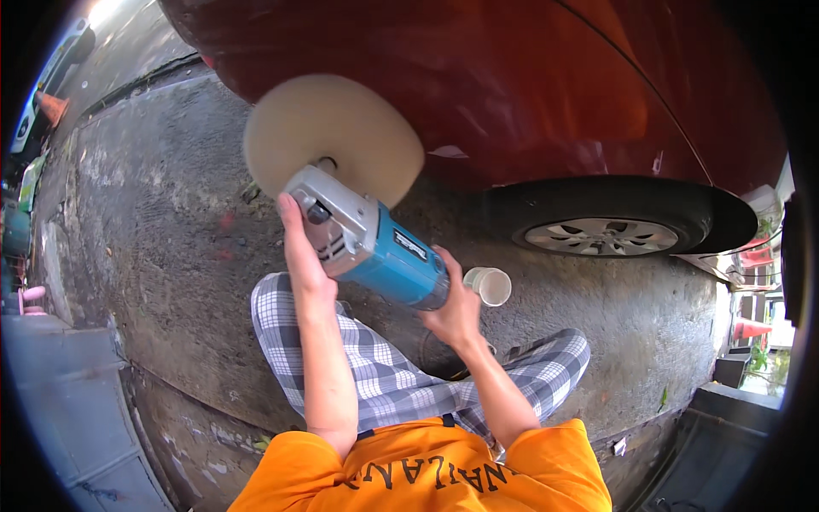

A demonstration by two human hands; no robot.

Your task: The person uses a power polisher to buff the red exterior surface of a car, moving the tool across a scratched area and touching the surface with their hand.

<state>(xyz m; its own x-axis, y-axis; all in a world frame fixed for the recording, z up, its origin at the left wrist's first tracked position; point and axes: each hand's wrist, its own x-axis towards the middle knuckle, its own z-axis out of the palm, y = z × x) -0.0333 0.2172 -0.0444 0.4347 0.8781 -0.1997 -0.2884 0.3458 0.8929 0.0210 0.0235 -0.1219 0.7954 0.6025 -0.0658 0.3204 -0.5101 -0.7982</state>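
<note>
A teal and silver power polisher [384, 247] is held between my two hands, its round cream pad [337, 132] blurred at the edges. The pad lies over the lower side of a dark red car [478, 77]; whether it presses on the paint I cannot tell. My left hand [305, 256] rests along the silver gear head, thumb or finger stretched up its side, with the grip partly hidden. My right hand [455, 307] wraps round the rear end of the blue body.
A white cup-like tub [490, 287] stands on the rough concrete ground [188, 213] beside my right hand. The car's wheel [601, 235] is to the right. Orange cones [53, 108] are at the far left and right. Grey metal boxes [68, 410] flank me.
</note>
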